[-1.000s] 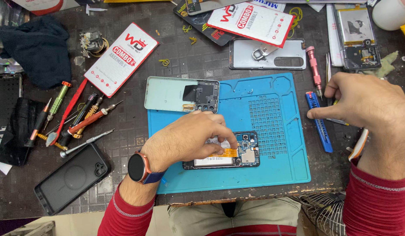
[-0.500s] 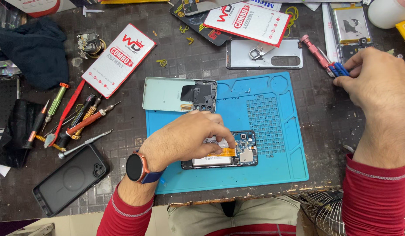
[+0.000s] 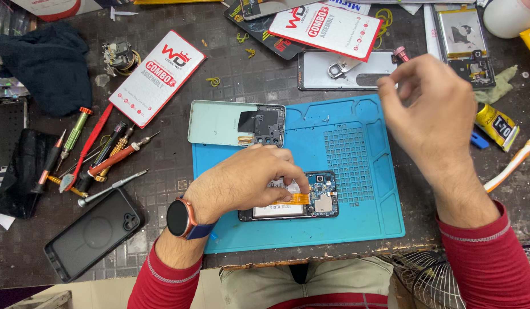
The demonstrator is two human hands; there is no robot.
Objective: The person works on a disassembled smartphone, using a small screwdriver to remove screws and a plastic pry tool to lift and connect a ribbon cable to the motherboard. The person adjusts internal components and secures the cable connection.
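left hand (image 3: 248,180) pressing opened phone (image 3: 302,200), right hand (image 3: 434,111) perhaps empty

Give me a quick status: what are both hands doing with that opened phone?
Left hand pressing down on the opened phone on the blue mat. Right hand raised above the mat, fingers loosely curled, apparently empty. Detached back cover lies just behind.
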